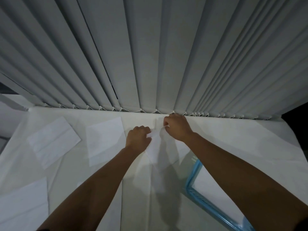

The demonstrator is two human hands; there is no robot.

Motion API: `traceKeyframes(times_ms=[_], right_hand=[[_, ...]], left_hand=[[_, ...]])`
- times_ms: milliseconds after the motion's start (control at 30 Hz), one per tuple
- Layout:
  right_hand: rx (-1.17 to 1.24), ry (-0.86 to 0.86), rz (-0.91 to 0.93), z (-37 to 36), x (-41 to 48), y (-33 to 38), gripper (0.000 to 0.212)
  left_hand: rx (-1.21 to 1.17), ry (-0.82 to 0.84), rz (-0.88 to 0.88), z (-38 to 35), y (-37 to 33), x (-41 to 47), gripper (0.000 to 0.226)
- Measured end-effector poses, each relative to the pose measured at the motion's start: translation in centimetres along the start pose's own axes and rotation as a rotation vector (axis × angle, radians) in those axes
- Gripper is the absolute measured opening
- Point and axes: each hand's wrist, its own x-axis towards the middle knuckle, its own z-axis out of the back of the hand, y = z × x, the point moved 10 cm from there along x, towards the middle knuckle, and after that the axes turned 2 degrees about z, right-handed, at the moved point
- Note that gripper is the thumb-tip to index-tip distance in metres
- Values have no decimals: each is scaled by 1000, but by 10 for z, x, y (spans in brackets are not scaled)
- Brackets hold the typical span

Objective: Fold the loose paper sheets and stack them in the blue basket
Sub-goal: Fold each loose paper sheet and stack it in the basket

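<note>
A white paper sheet (160, 151) lies on the white table between my hands. My left hand (138, 137) pinches its near-left corner. My right hand (177, 127) pinches its far edge, close to the blinds. The sheet bends upward between the two grips. The blue basket (193, 177) stands at the lower right, mostly hidden under my right forearm, with white paper (209, 185) inside it. Loose sheets lie to the left: one (104, 140) next to my left hand, one (53, 140) farther left, one (23, 207) at the lower left.
Grey vertical blinds (150, 55) with a beaded chain at the bottom hang along the table's far edge. The white table surface (241, 140) runs right of my right hand. A dark gap (295, 112) shows past the table's far right corner.
</note>
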Motion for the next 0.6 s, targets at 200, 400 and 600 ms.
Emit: traceKeyframes(times_ms=[200, 400, 600], right_hand=[[-48, 34, 51, 9, -47, -3, 17], [-126, 140, 29, -3, -95, -18, 29], [-146, 196, -11, -17, -101, -26, 45]], left_hand=[[-208, 71, -75, -15, -21, -40, 19], [-168, 115, -162, -34, -38, -74, 31], [-203, 90, -83, -38, -29, -68, 29]])
